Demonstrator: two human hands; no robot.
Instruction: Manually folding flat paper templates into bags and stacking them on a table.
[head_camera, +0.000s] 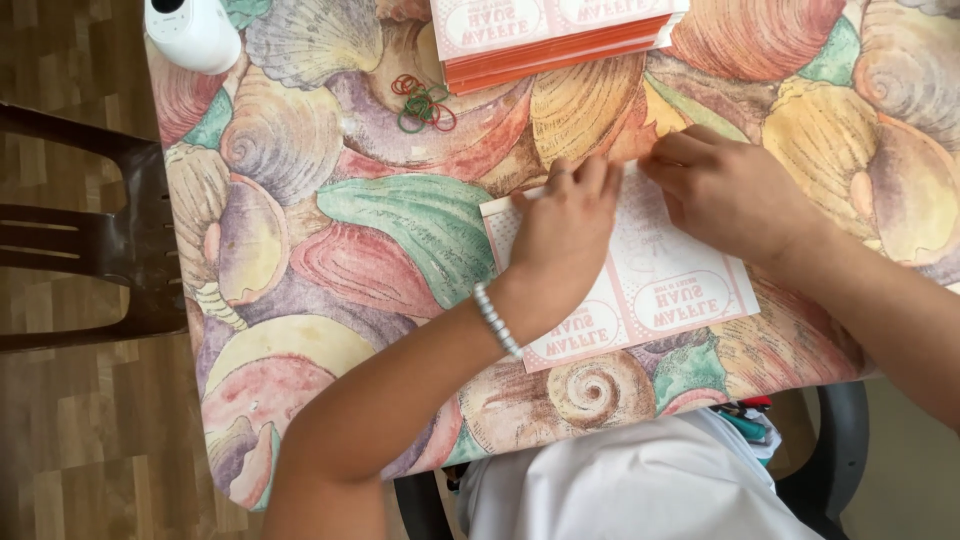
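The tabletop (300, 250) wears a smooth cloth printed with seashells, with a faint sheen like oilcloth. Under both hands lies a flat sheet of thin matt paper (680, 290), white with pink print. A stack of the same paper goods (550, 40) shows orange edges. The rubber bands (425, 103), red and green, look matt. The left wrist carries a bracelet (497, 320) of small pale, slightly glossy beads. A white object (195, 35) looks like smooth glossy plastic. The floor (70, 430) is wood-grained planking; the chair (100, 240) is dark and semi-glossy.
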